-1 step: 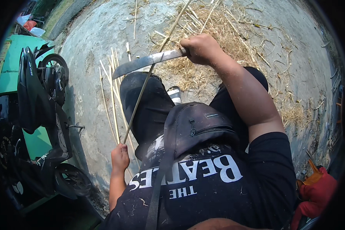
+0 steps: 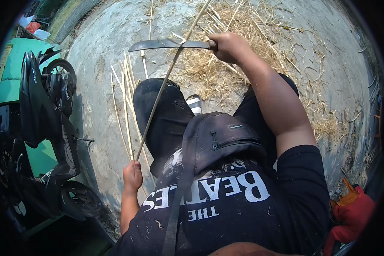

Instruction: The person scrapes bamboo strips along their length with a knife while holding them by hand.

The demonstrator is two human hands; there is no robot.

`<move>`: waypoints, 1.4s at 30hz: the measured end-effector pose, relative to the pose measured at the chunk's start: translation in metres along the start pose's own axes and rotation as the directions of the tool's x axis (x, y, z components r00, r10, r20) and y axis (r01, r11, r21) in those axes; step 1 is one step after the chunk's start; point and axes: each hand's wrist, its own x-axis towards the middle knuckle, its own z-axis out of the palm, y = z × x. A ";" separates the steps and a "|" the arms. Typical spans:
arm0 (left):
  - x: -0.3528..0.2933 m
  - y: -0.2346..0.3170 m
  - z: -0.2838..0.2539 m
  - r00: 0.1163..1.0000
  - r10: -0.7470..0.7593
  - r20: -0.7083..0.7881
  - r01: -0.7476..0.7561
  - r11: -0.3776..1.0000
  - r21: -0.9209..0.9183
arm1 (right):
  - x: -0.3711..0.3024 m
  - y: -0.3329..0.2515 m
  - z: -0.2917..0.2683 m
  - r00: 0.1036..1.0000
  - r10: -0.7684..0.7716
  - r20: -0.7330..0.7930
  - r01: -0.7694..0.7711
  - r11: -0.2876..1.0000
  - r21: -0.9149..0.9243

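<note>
My left hand (image 2: 132,176) is closed round the near end of a long thin brown stick (image 2: 158,99), which slants away over my left knee. My right hand (image 2: 231,48) grips the wooden handle of a machete (image 2: 158,45). The blade lies crosswise on the far part of the stick, touching it. A small pale shaving (image 2: 179,38) stands up where blade and stick meet. Left of my knee, several pale peeled sticks (image 2: 127,102) lie side by side on the ground.
Dry shavings (image 2: 209,79) are heaped on the concrete ground (image 2: 100,68) ahead of my feet. A black motorcycle (image 2: 47,111) stands at the left. Red cloth (image 2: 354,213) lies at the lower right. A dark bag (image 2: 222,136) rests across my lap.
My right hand has moved the machete farther away along the stick, and its blade now lies more level. A shaving shows at the blade. My left hand stays in place.
</note>
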 end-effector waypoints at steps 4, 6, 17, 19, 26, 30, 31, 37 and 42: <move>0.003 0.000 -0.019 0.999 -0.031 0.015 0.031 0.999 -0.030 | 0.002 0.007 -0.008 0.998 0.022 0.061 -0.017 0.996 -0.083; -0.001 -0.009 -0.013 1.000 -0.012 -0.016 0.011 0.999 -0.043 | -0.001 -0.008 -0.005 0.998 0.021 0.065 -0.020 1.000 -0.008; -0.004 -0.001 -0.025 0.998 0.066 -0.003 -0.066 0.998 0.008 | 0.007 0.005 -0.015 0.992 -0.007 0.124 0.024 0.990 -0.136; -0.006 0.000 -0.027 0.999 0.033 0.003 -0.033 0.999 -0.019 | 0.002 -0.005 -0.014 0.993 0.026 0.118 -0.016 0.996 -0.083; 0.007 0.034 -0.014 1.000 0.010 -0.009 -0.010 0.997 0.076 | -0.010 -0.037 0.001 0.939 -0.320 0.127 0.337 0.929 -0.151; -0.003 0.023 -0.027 1.000 -0.010 0.015 0.010 1.000 -0.006 | 0.008 0.022 -0.023 0.946 0.239 0.219 -0.226 0.970 -0.085; 0.000 0.024 -0.028 0.999 -0.021 0.035 0.021 1.000 0.005 | 0.007 0.019 -0.024 0.952 0.233 0.197 -0.212 0.970 -0.119; -0.004 0.012 -0.021 0.996 -0.050 0.077 0.055 0.996 -0.068 | -0.006 -0.021 -0.006 0.984 -0.176 -0.009 0.176 0.984 -0.019; -0.023 -0.005 -0.040 0.999 -0.023 0.034 0.021 0.999 0.037 | 0.002 0.010 -0.016 0.999 0.009 0.047 -0.004 0.995 -0.105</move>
